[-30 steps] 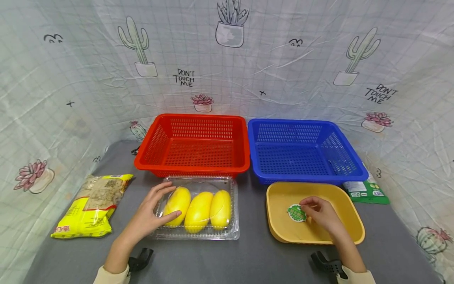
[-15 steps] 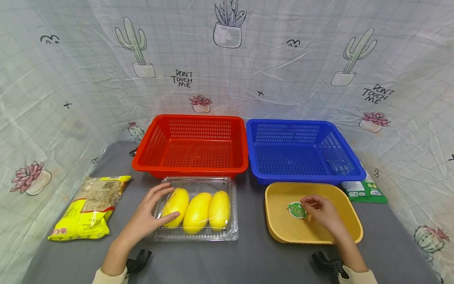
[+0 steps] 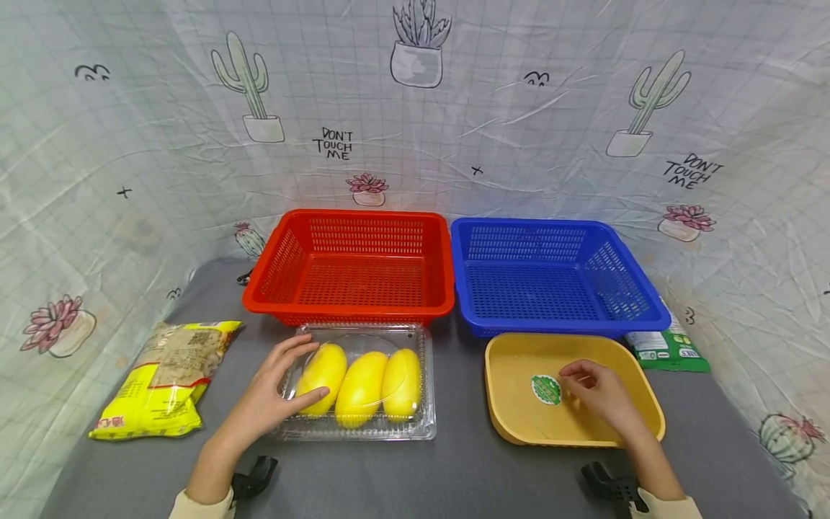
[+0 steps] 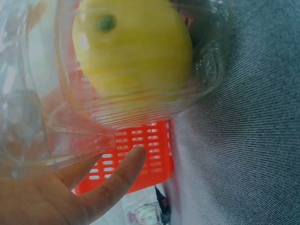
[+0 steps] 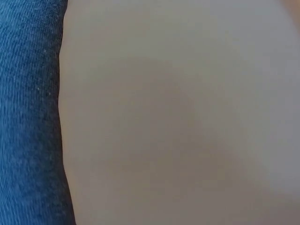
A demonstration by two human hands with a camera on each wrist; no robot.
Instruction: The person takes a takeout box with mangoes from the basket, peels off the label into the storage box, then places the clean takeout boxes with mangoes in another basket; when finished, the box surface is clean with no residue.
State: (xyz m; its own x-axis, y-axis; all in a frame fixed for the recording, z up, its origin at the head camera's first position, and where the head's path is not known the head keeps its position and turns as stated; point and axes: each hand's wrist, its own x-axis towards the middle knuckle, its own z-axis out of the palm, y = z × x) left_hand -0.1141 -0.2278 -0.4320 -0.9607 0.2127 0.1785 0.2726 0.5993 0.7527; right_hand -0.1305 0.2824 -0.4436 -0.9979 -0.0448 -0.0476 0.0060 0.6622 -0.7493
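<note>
A clear lidded plastic box (image 3: pixel 424 404) holds three yellow mangoes (image 3: pixel 360 386). At its left side, my left hand (image 3: pixel 262 396) spreads its fingers, with the thumb over the lid. Close up, the left wrist view has extended fingers (image 4: pixel 124 176) beside the box wall and one mango (image 4: pixel 136 51) behind the plastic. Over a yellow tub (image 3: pixel 499 414), my right hand (image 3: pixel 599 393) has its fingers bent towards the thumb. A round green-and-white sticker (image 3: pixel 546 390) is right by these fingertips; whether they pinch its edge is unclear. The right wrist view is mostly a blurred pale surface.
A red basket (image 3: pixel 353 311) stands behind the box, and a blue basket (image 3: pixel 564 324) behind the tub. To the left lies a yellow food bag (image 3: pixel 165 382). A green packet (image 3: pixel 671 353) sits partly under the blue basket's right side. Patterned cloth (image 3: pixel 493 108) hangs around the grey table.
My right hand has shifted slightly to the right. The sticker, tilted and overlapping the fingertips half a second ago, now appears flatter and a little smaller. My left hand has stayed at the box.
</note>
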